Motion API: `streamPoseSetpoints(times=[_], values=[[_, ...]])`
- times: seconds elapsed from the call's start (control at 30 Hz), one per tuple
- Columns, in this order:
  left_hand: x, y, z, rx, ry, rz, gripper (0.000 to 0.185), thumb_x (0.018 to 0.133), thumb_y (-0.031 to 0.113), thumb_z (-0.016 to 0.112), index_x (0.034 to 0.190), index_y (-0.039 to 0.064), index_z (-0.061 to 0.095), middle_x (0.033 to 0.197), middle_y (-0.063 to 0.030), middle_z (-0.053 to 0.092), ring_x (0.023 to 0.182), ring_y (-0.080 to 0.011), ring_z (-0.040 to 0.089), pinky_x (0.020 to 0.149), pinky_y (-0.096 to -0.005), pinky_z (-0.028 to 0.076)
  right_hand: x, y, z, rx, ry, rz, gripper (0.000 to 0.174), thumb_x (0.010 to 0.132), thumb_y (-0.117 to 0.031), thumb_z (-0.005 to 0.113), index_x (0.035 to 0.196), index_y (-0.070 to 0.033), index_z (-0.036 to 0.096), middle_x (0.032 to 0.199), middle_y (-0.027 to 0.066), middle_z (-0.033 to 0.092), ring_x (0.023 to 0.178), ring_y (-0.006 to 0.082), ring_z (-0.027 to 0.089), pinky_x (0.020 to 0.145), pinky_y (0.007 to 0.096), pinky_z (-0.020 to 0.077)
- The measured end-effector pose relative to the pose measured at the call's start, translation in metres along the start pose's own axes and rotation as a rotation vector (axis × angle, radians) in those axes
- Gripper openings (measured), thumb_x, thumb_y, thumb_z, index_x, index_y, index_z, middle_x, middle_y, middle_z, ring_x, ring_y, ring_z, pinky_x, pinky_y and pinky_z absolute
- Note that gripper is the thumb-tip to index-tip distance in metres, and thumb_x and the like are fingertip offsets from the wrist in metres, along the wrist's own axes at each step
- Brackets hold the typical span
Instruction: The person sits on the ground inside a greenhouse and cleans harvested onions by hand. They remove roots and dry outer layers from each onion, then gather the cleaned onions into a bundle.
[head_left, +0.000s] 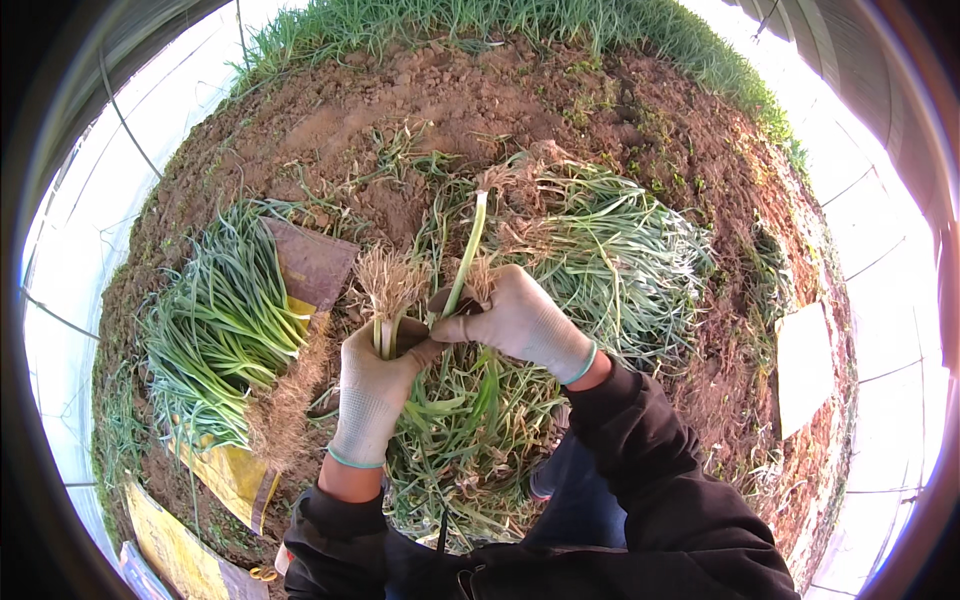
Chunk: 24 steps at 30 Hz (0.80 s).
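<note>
My left hand (379, 375), in a pale knitted glove with a dark palm, grips a small bunch of green onions (386, 337). Their dry roots (391, 281) point up, away from me. Close beside it, my right hand (510, 322), gloved alike, pinches a single green onion stalk (474, 244) near its lower visible end. That stalk slants up, its root end farthest from me. The two thumbs nearly meet. Under the hands lies a heap of stripped green and yellowed leaves (480, 420).
At left, a pile of green onions (225, 330) with matted roots rests on yellow and brown sacking (311, 259). Another onion pile (607, 255) lies at right. A pale sheet (805, 367) is farther right. Bare soil (337, 120) reaches growing plants (487, 19) under a plastic-covered tunnel.
</note>
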<state>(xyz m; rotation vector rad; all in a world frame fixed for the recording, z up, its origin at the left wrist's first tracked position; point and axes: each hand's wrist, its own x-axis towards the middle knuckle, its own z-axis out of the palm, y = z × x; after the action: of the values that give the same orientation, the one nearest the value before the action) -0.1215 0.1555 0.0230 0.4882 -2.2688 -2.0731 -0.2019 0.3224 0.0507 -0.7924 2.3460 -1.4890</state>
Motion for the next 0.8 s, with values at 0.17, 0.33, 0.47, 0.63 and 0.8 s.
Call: streamPoseSetpoints(times=[0.17,0.33,0.47,0.63,0.8], values=[[-0.003,0.008,-0.004,0.08,-0.005,-0.011,0.013,0.075,0.001,0.078,0.085,-0.001,0.07,0.076,-0.006,0.07,0.068,-0.0104,0.063,0.066,-0.0245,0.051,0.003,0.011,-0.016,-0.005,0.203,-0.018,0.014,0.079,-0.012,0.074,0.092,-0.006,0.074,0.084,0.0072,0.072,0.071,0.013,0.067,0.067,0.0271,0.0533],[-0.008,0.012,-0.008,0.024,-0.064,-0.068,0.011,0.074,0.0,0.077,0.083,-0.001,0.07,0.076,-0.0061,0.07,0.068,-0.0102,0.064,0.065,-0.0241,0.051,0.001,0.043,-0.066,-0.141,0.67,0.032,0.011,0.085,-0.011,0.07,0.094,-0.008,0.073,0.081,0.0031,0.071,0.066,0.008,0.063,0.059,0.0229,0.0501],[-0.01,0.012,-0.012,0.068,-0.078,-0.077,0.011,0.074,-0.001,0.077,0.083,-0.001,0.07,0.076,-0.0069,0.07,0.068,-0.0113,0.065,0.066,-0.0248,0.052,-0.005,0.056,-0.1,-0.238,1.065,0.158,0.018,0.086,-0.023,0.07,0.093,-0.007,0.073,0.083,0.003,0.073,0.06,0.0108,0.064,0.055,0.0262,0.0504],[-0.008,0.011,-0.01,0.111,-0.078,-0.06,0.012,0.075,0.0,0.077,0.084,-0.002,0.07,0.076,-0.0075,0.07,0.069,-0.0116,0.065,0.067,-0.0251,0.052,-0.006,0.057,-0.08,-0.231,0.268,0.281,0.03,0.084,-0.034,0.072,0.099,-0.009,0.073,0.089,0.0084,0.072,0.071,0.0133,0.067,0.064,0.0276,0.0553],[-0.007,0.011,-0.009,0.165,-0.15,-0.098,0.012,0.077,0.002,0.076,0.085,-0.003,0.07,0.078,-0.0082,0.071,0.071,-0.0126,0.066,0.069,-0.025,0.052,0.001,0.037,-0.043,0.256,0.218,0.111,0.026,0.085,-0.028,0.073,0.084,-0.003,0.066,0.067,-0.002,0.06,0.057,0.0059,0.051,0.055,0.0218,0.0425]])
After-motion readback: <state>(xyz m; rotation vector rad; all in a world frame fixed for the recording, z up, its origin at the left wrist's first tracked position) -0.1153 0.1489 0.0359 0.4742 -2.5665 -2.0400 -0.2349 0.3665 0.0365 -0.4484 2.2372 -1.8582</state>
